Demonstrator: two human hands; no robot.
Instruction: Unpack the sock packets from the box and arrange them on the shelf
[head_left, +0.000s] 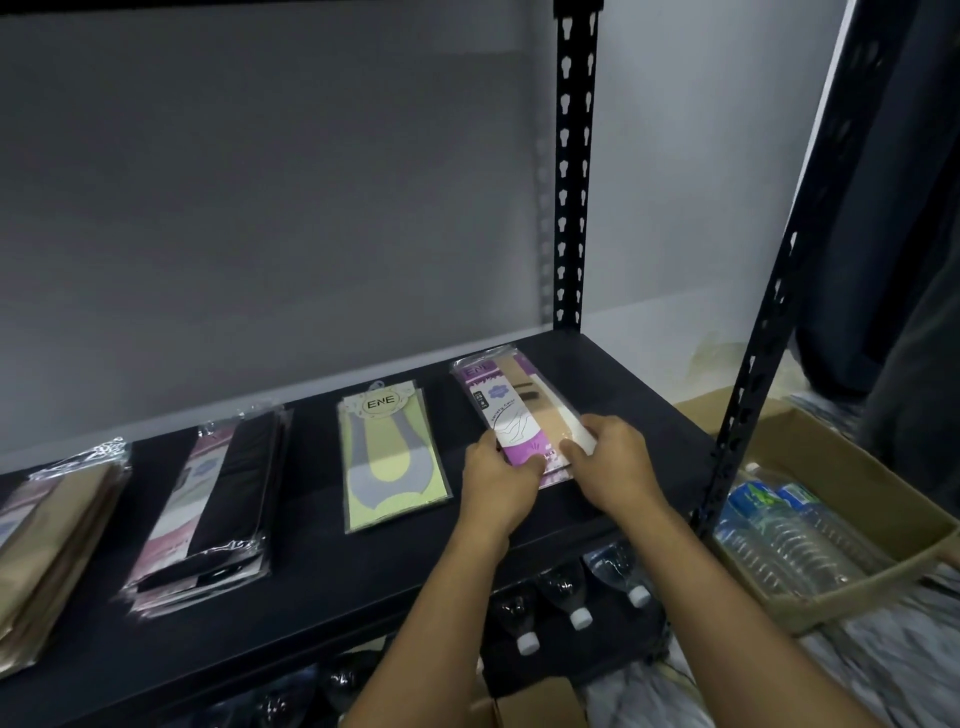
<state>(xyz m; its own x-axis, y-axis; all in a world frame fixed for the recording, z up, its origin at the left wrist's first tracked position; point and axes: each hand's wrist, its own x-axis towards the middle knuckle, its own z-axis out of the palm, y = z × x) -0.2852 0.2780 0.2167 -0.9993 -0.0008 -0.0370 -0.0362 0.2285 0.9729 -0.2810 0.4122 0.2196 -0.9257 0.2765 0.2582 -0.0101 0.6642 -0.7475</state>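
A purple-and-beige sock packet (511, 402) lies at the right end of the black shelf (322, 587). My left hand (498, 480) grips its near left corner and my right hand (610, 460) grips its near right edge, thumbs on top. It rests on at least one more packet of the same kind. To its left lie a yellow-and-grey sock packet (389, 457), a stack of black sock packets (218, 499) and a stack of beige sock packets (52, 551) at the far left.
A black slotted upright (571, 171) stands at the shelf's back right, another post (763, 332) at the front right. A cardboard box (841, 457) on the floor to the right holds water bottles (779, 530). More bottles (576, 597) lie on the shelf below.
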